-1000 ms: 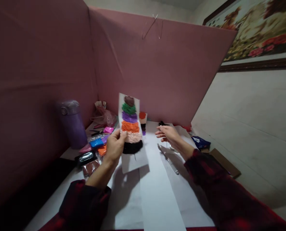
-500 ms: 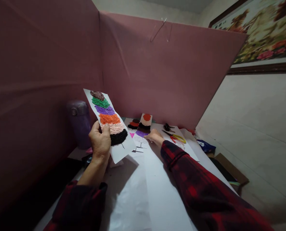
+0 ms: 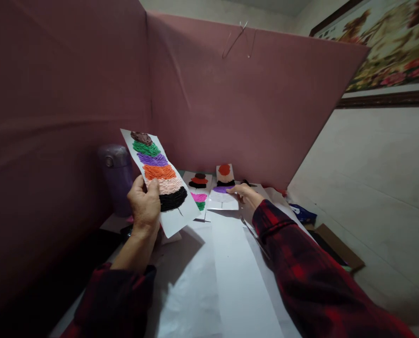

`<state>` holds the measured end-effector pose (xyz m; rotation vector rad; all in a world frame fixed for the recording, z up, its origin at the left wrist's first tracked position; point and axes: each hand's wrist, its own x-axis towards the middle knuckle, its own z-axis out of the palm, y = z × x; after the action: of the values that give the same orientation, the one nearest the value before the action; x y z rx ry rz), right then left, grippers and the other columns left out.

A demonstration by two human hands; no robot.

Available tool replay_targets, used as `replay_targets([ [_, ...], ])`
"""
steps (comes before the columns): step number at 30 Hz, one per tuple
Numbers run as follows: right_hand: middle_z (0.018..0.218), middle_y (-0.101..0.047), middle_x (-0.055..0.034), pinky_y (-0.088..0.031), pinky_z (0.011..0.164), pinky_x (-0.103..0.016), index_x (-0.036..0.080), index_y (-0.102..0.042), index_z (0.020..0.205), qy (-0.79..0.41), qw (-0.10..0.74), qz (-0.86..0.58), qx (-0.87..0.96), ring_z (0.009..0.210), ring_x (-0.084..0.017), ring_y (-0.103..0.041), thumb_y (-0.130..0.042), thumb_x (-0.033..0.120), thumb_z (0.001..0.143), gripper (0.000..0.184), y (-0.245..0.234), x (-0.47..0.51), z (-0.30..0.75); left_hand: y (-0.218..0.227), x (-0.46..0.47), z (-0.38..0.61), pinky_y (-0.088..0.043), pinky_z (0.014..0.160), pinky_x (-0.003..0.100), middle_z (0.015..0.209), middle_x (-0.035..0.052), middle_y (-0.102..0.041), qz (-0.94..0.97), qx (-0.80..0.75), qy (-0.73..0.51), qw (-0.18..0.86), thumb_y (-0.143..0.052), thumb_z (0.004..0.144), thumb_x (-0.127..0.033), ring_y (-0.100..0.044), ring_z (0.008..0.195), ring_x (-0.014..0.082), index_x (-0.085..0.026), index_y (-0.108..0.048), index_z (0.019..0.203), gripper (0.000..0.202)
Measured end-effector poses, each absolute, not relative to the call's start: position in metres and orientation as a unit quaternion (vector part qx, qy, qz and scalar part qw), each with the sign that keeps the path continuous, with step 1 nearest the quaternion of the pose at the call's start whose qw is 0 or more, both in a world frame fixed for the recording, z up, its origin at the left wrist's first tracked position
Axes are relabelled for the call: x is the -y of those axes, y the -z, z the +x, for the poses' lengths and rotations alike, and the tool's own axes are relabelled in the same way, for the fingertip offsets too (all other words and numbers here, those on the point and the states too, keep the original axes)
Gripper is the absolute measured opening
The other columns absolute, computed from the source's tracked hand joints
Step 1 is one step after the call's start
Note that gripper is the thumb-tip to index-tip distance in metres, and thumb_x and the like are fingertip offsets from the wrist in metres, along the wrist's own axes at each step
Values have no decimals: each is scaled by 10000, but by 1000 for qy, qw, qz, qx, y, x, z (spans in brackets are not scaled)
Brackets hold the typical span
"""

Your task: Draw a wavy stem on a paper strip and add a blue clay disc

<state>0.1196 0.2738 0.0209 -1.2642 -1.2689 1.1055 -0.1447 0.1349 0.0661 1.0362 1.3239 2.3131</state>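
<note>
My left hand (image 3: 144,206) is closed on a white paper strip (image 3: 159,178) covered with stacked clay bands of brown, green, purple, orange, pink and black, holding it tilted above the table. My right hand (image 3: 243,193) reaches forward and grips the edge of a second card (image 3: 224,188) with red, black and purple clay patches, lifting it slightly near the back of the table. A third card (image 3: 198,191) with black, red, pink and green patches lies between the two.
White paper sheets (image 3: 227,277) cover the table. A purple flask (image 3: 116,176) stands at the left by the pink partition (image 3: 230,103). A metal tool (image 3: 253,234) lies under my right arm. A blue packet (image 3: 301,213) and a cardboard box (image 3: 336,246) sit at the right.
My left hand swung the striped strip to the left and tilted it. My right hand reached forward to the far cards and took hold of the one with the red patch.
</note>
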Motion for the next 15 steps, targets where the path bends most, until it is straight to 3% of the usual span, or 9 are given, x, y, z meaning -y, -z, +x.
replay_targets([
  [2, 1103, -620, -75, -546, 761, -366, 156, -590, 1129, -445, 440, -582, 519, 909, -189, -627, -574, 311, 917, 263, -25, -272, 131, -67, -136, -146, -455, 578, 215, 694, -17, -607, 347, -452, -808, 149, -607, 654, -259, -548, 604, 123, -168, -625, 766, 145],
  [4, 1192, -586, -81, -533, 828, -408, 173, -561, 1193, -424, 406, -621, 519, 986, -202, -612, -545, 325, 935, 301, -27, -267, 138, -68, -137, -147, -459, 572, 221, 688, -14, -605, 336, -446, -815, 156, -613, 637, -254, -547, 597, 124, -167, -630, 768, 159],
  [10, 1086, -621, -154, -481, 773, -287, 140, -642, 895, -360, 399, -642, 548, 1098, -283, -557, -755, 67, 692, 243, -28, -257, 108, -69, -140, -152, -447, 552, 229, 673, 1, -601, 311, -441, -828, 153, -618, 599, -199, -531, 579, 124, -166, -641, 740, 147],
  [12, 953, -657, -138, -473, 697, -261, 145, -628, 796, -375, 395, -626, 558, 1008, -266, -607, -734, 73, 715, 151, -25, -256, 86, -68, -139, -153, -447, 551, 233, 671, 1, -597, 309, -443, -827, 155, -620, 597, -192, -527, 579, 126, -172, -639, 734, 140],
  [15, 726, -646, -67, -475, 568, -251, 126, -607, 744, -431, 378, -599, 559, 701, -176, -642, -683, 165, 805, 104, -17, -257, 55, -68, -139, -153, -432, 527, 228, 647, -10, -577, 313, -455, -819, 156, -617, 602, -184, -508, 560, 121, -182, -618, 703, 101],
])
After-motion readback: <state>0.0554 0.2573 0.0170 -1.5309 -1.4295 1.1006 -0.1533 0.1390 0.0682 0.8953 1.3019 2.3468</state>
